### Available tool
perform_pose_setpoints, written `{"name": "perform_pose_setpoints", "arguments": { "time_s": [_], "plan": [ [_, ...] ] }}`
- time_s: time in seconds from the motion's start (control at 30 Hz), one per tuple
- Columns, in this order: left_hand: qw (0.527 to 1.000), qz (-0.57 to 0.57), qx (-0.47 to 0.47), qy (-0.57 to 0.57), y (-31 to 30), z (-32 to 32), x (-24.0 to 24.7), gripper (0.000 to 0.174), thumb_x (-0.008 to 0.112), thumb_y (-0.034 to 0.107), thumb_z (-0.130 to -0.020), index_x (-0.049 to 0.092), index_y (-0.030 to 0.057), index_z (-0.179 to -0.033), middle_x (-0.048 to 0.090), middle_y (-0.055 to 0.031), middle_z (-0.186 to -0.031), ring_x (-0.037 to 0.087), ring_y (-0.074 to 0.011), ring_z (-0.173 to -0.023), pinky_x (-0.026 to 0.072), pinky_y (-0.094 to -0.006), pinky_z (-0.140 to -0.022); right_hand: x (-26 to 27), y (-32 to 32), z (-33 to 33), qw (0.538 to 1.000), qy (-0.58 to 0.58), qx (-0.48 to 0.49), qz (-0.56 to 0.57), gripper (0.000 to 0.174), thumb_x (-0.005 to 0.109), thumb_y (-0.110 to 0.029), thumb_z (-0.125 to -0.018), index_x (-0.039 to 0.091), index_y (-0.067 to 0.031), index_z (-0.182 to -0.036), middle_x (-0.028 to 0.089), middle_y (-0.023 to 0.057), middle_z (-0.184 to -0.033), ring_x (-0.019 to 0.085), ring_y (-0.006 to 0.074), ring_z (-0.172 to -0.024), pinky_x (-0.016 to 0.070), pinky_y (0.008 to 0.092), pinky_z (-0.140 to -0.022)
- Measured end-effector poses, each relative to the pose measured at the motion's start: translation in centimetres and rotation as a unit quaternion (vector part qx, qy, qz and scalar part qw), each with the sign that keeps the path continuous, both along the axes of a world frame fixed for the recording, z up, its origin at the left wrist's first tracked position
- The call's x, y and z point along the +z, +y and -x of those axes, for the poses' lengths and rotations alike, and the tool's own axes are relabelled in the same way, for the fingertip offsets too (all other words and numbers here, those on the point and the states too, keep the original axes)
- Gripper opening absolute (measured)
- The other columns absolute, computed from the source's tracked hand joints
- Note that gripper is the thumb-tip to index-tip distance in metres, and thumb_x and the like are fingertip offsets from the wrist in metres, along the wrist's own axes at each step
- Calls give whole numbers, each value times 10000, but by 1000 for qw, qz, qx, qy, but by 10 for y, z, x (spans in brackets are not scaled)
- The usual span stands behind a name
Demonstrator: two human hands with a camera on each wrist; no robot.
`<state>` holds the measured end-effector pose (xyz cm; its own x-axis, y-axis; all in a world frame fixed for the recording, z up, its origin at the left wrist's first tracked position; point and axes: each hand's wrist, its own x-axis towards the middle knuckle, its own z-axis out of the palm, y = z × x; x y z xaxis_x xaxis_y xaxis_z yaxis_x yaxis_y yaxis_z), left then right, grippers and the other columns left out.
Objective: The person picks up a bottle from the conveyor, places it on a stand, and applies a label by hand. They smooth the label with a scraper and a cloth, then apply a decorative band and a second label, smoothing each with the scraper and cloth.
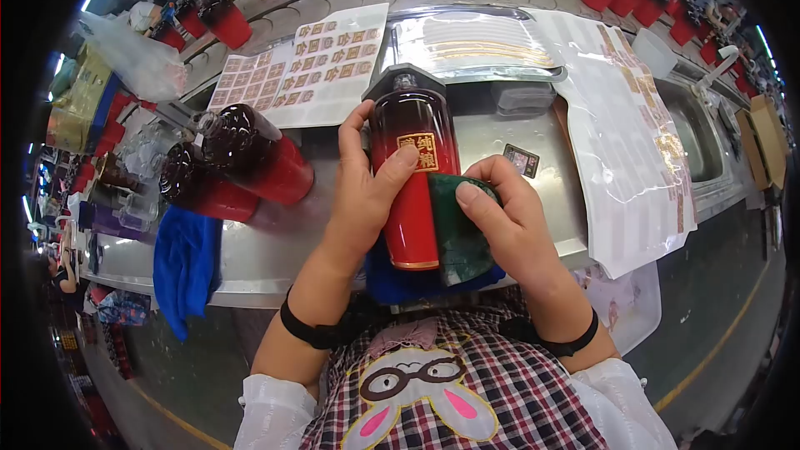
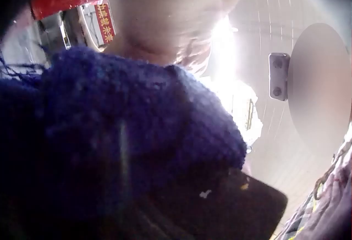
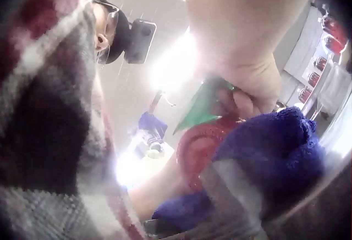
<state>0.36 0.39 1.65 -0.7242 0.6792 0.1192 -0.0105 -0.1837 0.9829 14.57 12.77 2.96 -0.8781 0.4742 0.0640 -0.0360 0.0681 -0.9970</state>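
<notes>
A bottle (image 1: 412,217), black at the neck and shading to bright red, lies with its neck away from me and its base toward me. On its side is a gold-framed square label (image 1: 427,152) with characters. My left hand (image 1: 358,187) grips the bottle from the left, its thumb pressing at the label's edge. My right hand (image 1: 517,221) pinches a thin dark green sheet (image 1: 458,221) between thumb and fingers, along the bottle's right side. Under the base end is a blue cloth (image 1: 387,279), which fills much of the left wrist view. The bottle's round base (image 3: 193,155) shows in the right wrist view.
Two more red-black bottles (image 1: 275,162) stand at left, near a hanging blue towel (image 1: 185,258). Label sheets (image 1: 333,54) lie behind; more sheets (image 1: 604,158) lie at right. A metal tray (image 1: 467,42), a small card (image 1: 521,160) and a sink (image 1: 696,129) are around.
</notes>
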Motion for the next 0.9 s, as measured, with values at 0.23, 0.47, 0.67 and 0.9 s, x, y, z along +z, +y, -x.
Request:
{"name": "perform_pose_setpoints", "arguments": {
  "time_s": [0.23, 0.47, 0.67, 0.9],
  "plan": [
    [1000, -17, 13, 16, 1, 1, -4, 731, 671, 257, -920, 242, -13, -1446, 537, -167, -1266, 582, -187, -1094, 497, -312, -925, 1, 0, 0, 1000, -1, -1, 9, 213, 612, -190, -943, 554, 6, -1000, 610, 59, -818, 550, 100, -761, 470, 271, -683],
    [1000, 5, 0, 16, 0, -2, 1, 683, 619, 242, -928, 249, 30, -1461, 500, -148, -1306, 553, -175, -1135, 471, -310, -970, 1, 1, 1, 1000, 4, -2, 7, 206, 610, -184, -948, 553, 6, -1005, 616, 53, -815, 550, 90, -743, 470, 265, -662],
    [1000, 6, 0, 9, 0, -3, 2, 689, 625, 259, -930, 250, 31, -1461, 497, -149, -1310, 551, -177, -1141, 469, -310, -972, 2, 0, 1, 1000, 2, -7, -24, 208, 607, -186, -950, 552, 8, -1003, 622, 69, -800, 561, 106, -728, 473, 276, -657],
    [1000, -8, -7, -3, -1, 0, -2, 693, 623, 274, -937, 243, 28, -1463, 462, -141, -1347, 523, -186, -1181, 449, -318, -998, 5, 1, 0, 997, -23, -15, -71, 221, 606, -191, -942, 549, 13, -1007, 620, 104, -773, 584, 141, -713, 476, 298, -649]
  ]
}}
